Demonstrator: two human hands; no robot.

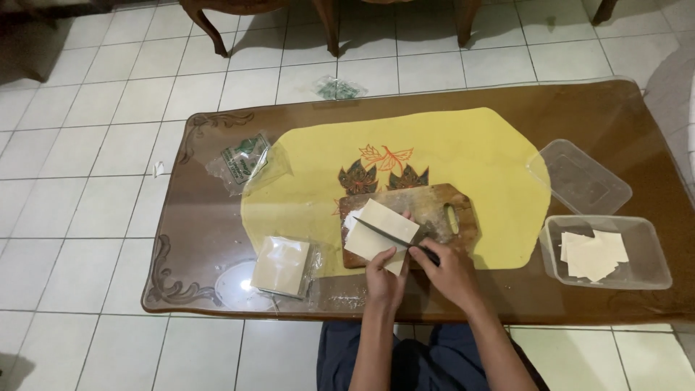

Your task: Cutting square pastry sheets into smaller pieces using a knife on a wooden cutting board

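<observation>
White floor tiles (87, 130) lie all around a low brown table (594, 123) with a shiny top. Chair legs (210, 29) stand on the tiles past the far side of the table. On the table lies a yellow mat (449, 152) with leaf pictures on it. A wooden cutting board (441, 206) sits on the near part of the mat.

A stack of thin pale square sheets (380, 224) lies on the board, turned a bit like a diamond. The left hand (384, 279) presses down on the near corner of the stack with its fingers flat and close together. The right hand (449, 271) is closed around the dark handle of a knife (391, 235). The blade lies across the stack from corner to corner.

Left of the board is a pack of more sheets (282, 264) in clear wrap. Farther left lies an empty clear bag (246, 163). At the right side a clear box (637, 279) holds cut pieces (592, 253), and its lid (579, 177) lies just behind it.
</observation>
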